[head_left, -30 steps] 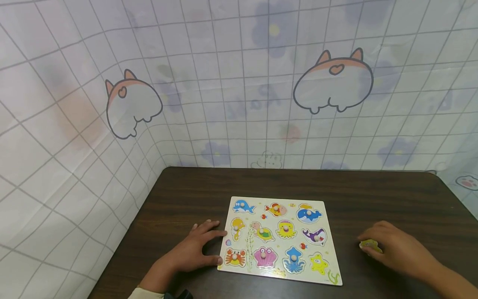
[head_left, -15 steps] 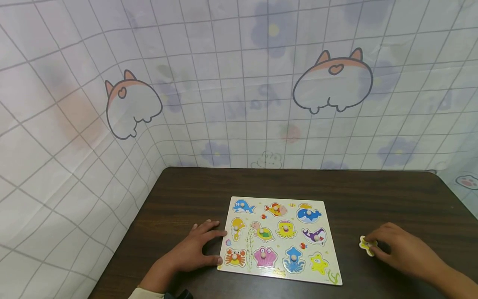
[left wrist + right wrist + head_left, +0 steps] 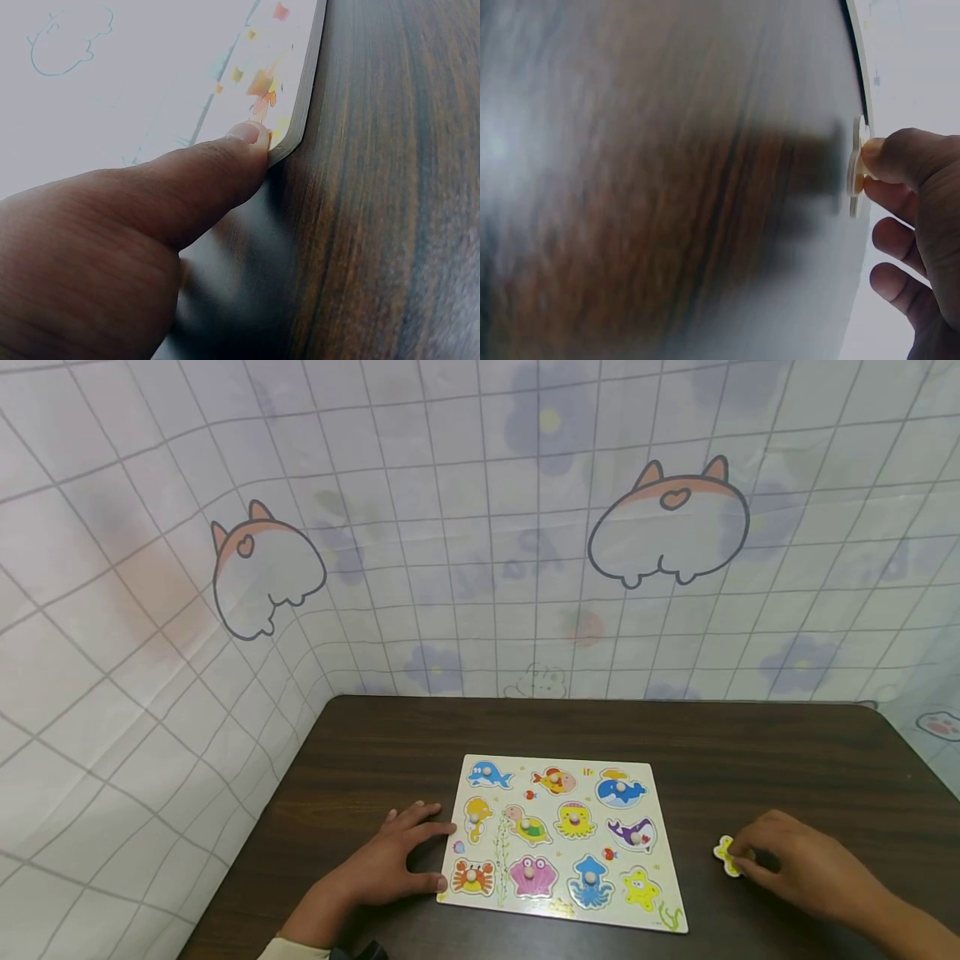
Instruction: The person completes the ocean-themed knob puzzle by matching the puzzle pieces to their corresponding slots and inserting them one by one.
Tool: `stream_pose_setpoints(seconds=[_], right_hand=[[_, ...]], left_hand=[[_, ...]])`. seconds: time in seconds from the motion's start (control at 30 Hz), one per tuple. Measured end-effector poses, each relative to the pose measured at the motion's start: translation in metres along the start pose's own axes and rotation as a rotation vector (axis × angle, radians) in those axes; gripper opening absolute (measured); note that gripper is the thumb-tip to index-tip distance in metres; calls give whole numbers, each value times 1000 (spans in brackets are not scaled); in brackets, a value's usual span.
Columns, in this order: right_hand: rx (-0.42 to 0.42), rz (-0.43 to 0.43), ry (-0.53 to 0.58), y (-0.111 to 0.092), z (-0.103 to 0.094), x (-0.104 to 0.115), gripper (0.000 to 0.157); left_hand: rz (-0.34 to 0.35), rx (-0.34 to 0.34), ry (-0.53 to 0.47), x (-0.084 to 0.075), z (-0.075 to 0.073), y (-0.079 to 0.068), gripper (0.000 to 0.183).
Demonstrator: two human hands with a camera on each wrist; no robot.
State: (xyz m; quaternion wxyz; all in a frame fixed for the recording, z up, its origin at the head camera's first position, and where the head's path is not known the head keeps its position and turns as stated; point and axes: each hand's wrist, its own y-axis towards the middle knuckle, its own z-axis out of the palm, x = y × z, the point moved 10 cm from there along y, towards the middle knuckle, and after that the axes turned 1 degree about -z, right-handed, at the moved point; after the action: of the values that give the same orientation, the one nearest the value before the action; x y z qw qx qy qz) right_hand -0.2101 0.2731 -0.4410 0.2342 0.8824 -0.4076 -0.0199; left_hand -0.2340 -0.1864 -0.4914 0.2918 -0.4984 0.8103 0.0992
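A white wooden knob puzzle board (image 3: 558, 849) with sea animals lies on the table. My left hand (image 3: 382, 864) spreads its fingers at the board's left side. In the left wrist view its thumb (image 3: 225, 154) presses on the board's corner. To the right of the board, my right hand (image 3: 802, 868) pinches a yellow starfish puzzle piece (image 3: 724, 856) between thumb and fingers. The right wrist view catches this starfish piece (image 3: 856, 169) edge-on, apart from the board. A yellow starfish picture (image 3: 640, 889) without a knob shows at the board's lower right.
Several pieces with knobs sit in the board, among them a crab (image 3: 472, 877), a pink shell (image 3: 533, 877) and a blue squid (image 3: 591, 883). A dark wooden table (image 3: 405, 735) carries it all. Behind it hangs a gridded cloth (image 3: 465, 635) with cartoon prints.
My right hand has turned the starfish piece, showing more of its face, then shifted it slightly left. My left hand and the board have stayed in place.
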Motion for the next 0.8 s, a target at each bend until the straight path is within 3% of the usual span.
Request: stream_pose_setpoints(seconds=[0.3,0.57,0.8], right_hand=[[7,-16,30,8,2,20,44],[-49,-96,83,14,2,41,46],[-23,-125,127,20,10,56,40]], left_hand=[[-2,4,-1,0,1,0,70],[-5,0,4,2,1,0,71],[-3,-1,9,0,1,0,71]])
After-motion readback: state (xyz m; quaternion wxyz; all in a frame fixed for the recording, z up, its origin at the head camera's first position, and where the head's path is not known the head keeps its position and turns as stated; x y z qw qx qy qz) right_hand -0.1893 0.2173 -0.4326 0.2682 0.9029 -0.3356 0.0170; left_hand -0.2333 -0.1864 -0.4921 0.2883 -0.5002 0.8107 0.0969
